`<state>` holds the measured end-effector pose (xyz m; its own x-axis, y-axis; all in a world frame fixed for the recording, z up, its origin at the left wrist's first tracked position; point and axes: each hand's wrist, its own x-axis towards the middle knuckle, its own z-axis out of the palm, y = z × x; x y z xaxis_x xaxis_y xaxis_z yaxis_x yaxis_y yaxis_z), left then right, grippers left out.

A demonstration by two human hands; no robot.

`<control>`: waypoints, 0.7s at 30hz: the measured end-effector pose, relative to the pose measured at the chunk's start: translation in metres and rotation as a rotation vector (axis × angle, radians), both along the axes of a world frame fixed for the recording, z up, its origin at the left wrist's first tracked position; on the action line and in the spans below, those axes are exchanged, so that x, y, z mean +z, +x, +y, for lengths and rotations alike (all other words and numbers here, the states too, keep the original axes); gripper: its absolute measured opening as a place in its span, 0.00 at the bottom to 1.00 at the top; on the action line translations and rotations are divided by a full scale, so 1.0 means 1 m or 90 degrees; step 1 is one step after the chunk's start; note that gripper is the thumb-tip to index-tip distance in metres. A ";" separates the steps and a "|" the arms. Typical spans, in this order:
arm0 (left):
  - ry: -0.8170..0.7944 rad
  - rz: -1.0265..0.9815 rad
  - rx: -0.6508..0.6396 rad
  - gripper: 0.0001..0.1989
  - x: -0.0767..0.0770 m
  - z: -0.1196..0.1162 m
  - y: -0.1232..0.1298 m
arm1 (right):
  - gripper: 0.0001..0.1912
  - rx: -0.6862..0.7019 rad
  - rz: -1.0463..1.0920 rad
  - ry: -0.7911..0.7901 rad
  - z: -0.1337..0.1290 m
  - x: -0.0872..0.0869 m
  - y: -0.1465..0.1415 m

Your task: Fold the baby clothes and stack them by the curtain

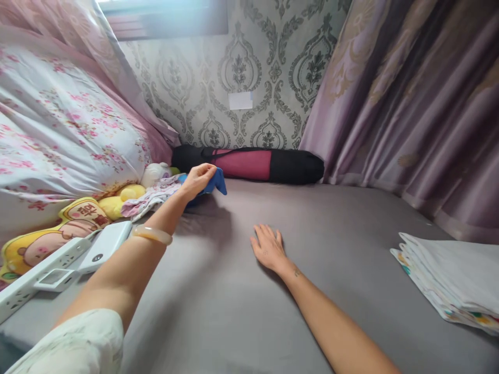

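My left hand [198,179] reaches to the far left of the grey sheet and pinches a blue cloth [218,182]. One corner of this cloth hangs free to the right of my fingers; the rest is partly hidden behind the hand. A crumpled patterned cloth [150,196] lies just left of it. With fingers spread, my right hand [268,246] rests palm down on the grey sheet [312,223] near the middle and holds nothing.
A black and dark-pink long bag [245,164] lies along the wall. Plush toys [125,200], a white power strip [42,275] and a white box-like device [105,246] line the left. Folded white cloths [456,280] are stacked at right, below purple curtains [413,104].
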<state>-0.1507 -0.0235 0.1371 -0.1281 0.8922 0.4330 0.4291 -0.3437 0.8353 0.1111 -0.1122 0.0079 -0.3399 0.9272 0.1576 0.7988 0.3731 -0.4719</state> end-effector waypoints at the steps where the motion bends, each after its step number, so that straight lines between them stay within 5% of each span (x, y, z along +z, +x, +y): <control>1: -0.013 0.012 -0.051 0.23 -0.002 -0.005 0.015 | 0.25 -0.008 0.071 0.020 0.005 0.003 0.002; 6: -0.081 0.089 -0.297 0.24 -0.011 -0.040 0.086 | 0.22 0.013 0.379 0.164 0.024 0.038 0.023; 11: -0.099 0.096 -0.434 0.22 -0.021 -0.058 0.125 | 0.19 0.181 0.439 0.032 0.027 0.058 0.049; 15: -0.078 0.038 -0.349 0.19 -0.029 -0.062 0.128 | 0.15 0.171 0.481 -0.036 0.033 0.052 0.060; 21: -0.028 0.057 -0.068 0.14 -0.044 -0.084 0.104 | 0.14 0.036 0.544 -0.006 0.043 0.049 0.068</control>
